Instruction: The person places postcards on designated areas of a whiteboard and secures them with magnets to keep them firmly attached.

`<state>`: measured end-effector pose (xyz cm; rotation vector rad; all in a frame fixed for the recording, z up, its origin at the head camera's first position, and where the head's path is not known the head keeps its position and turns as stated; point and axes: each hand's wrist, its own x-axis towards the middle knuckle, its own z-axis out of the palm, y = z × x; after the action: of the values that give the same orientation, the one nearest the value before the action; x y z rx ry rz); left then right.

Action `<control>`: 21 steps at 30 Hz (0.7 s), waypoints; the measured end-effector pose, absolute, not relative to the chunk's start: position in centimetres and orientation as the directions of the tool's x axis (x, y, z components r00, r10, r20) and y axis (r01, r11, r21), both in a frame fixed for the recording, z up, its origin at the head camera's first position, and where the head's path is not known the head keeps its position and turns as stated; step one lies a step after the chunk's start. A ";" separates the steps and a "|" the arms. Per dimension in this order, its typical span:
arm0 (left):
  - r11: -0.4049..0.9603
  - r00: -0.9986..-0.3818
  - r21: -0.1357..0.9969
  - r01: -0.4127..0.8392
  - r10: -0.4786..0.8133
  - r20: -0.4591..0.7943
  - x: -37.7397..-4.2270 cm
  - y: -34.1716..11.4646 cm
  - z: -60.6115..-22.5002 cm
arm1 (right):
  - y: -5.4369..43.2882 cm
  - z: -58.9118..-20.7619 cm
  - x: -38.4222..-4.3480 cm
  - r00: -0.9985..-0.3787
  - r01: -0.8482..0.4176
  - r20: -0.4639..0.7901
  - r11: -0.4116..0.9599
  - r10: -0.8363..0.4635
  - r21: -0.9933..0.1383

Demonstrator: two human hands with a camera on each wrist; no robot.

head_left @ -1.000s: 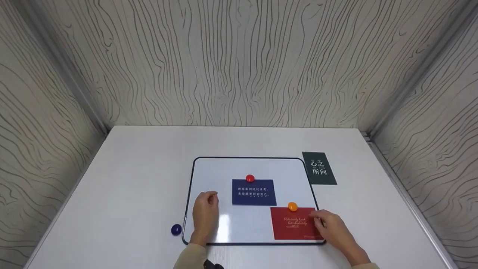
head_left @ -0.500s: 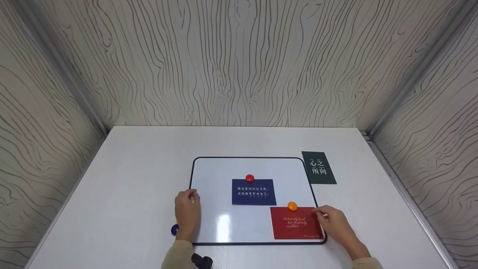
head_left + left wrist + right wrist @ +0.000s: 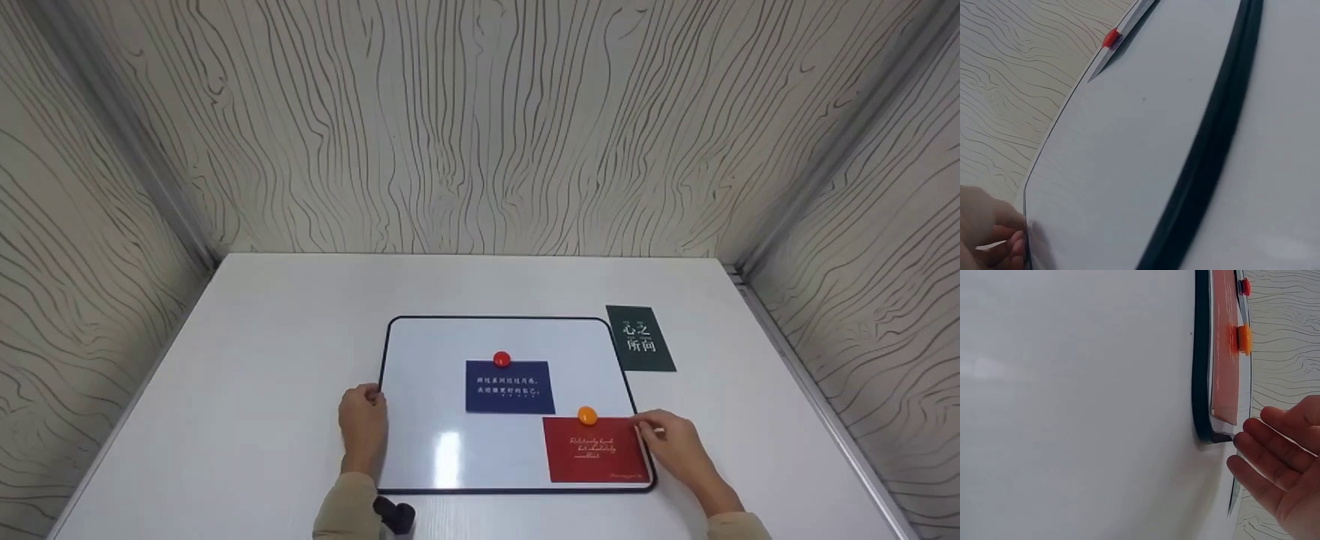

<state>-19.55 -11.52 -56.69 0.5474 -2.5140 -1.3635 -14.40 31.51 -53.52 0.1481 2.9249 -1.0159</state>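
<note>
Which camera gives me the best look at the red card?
The head view, because the red card shows nearly its whole face there, lettering included, with the orange magnet at its top edge. The right wrist view catches it only at a steep slant; the left wrist view doesn't show it.

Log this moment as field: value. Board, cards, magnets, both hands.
board: whiteboard, dark rim, on white table
cards on board: navy card; red card, lower right
other card: dark green card, by board's upper right edge
magnets: red magnet on navy card's top edge; orange magnet on red card's top edge
left hand: at board's left edge
right hand: at board's right edge, near red card's upper right corner
</note>
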 end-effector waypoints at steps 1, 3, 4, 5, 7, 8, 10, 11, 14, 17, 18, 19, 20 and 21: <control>0.495 -0.907 0.842 -0.214 -0.420 0.017 -19.6 -11.7 -56.7 | 31.5 -53.5 -14.5 -0.994 0.107 -0.072 0.781 0.080 -0.616; 0.491 -0.913 0.844 -0.214 -0.407 0.005 -19.8 -12.1 -56.6 | 31.7 -53.3 -14.6 -0.995 0.099 -0.064 0.782 0.076 -0.616; 0.494 -0.916 0.843 -0.211 -0.402 0.007 -19.9 -12.3 -56.6 | 31.7 -53.3 -14.6 -0.996 0.092 -0.055 0.783 0.074 -0.616; 0.498 -0.919 0.842 -0.208 -0.394 0.006 -20.0 -12.5 -56.6 | 31.8 -53.2 -14.7 -0.996 0.084 -0.047 0.784 0.069 -0.615; 0.500 -0.926 0.842 -0.203 -0.379 0.002 -20.1 -12.8 -56.6 | 32.0 -53.0 -14.8 -0.998 0.067 -0.029 0.786 0.062 -0.614; 0.502 -0.928 0.841 -0.202 -0.373 0.001 -20.2 -12.9 -56.5 | 32.0 -53.0 -14.9 -0.998 0.059 -0.018 0.789 0.061 -0.612; 0.506 -0.931 0.839 -0.201 -0.366 -0.002 -20.2 -13.1 -56.5 | 32.2 -52.9 -15.0 -0.998 0.047 -0.002 0.792 0.058 -0.609; 0.506 -0.931 0.839 -0.201 -0.364 -0.003 -20.3 -13.1 -56.5 | 32.3 -52.8 -15.1 -0.998 0.046 0.002 0.793 0.059 -0.608; 0.512 -0.933 0.836 -0.197 -0.361 0.001 -20.4 -13.2 -56.5 | 32.5 -52.8 -15.4 -0.998 0.039 0.011 0.797 0.057 -0.603; 0.515 -0.934 0.834 -0.195 -0.357 0.002 -20.5 -13.3 -56.6 | 32.7 -52.8 -15.7 -0.998 0.039 0.013 0.800 0.058 -0.598; 0.516 -0.934 0.834 -0.196 -0.356 0.001 -20.5 -13.3 -56.6 | 32.7 -52.8 -15.8 -0.998 0.040 0.014 0.801 0.061 -0.597; 0.516 -0.934 0.834 -0.197 -0.356 -0.001 -20.5 -13.3 -56.6 | 32.8 -52.9 -15.9 -0.998 0.040 0.016 0.801 0.061 -0.597; 0.516 -0.934 0.833 -0.201 -0.357 -0.004 -20.5 -13.2 -56.6 | 32.9 -52.9 -16.0 -0.998 0.046 0.014 0.799 0.068 -0.599; 0.517 -0.934 0.831 -0.202 -0.358 -0.004 -20.5 -13.2 -56.6 | 32.9 -53.0 -16.1 -0.997 0.058 0.009 0.799 0.080 -0.599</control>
<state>-20.45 -13.24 -56.58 0.4818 -2.5871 -1.3842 -16.13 32.92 -52.97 0.1154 3.0116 -1.0003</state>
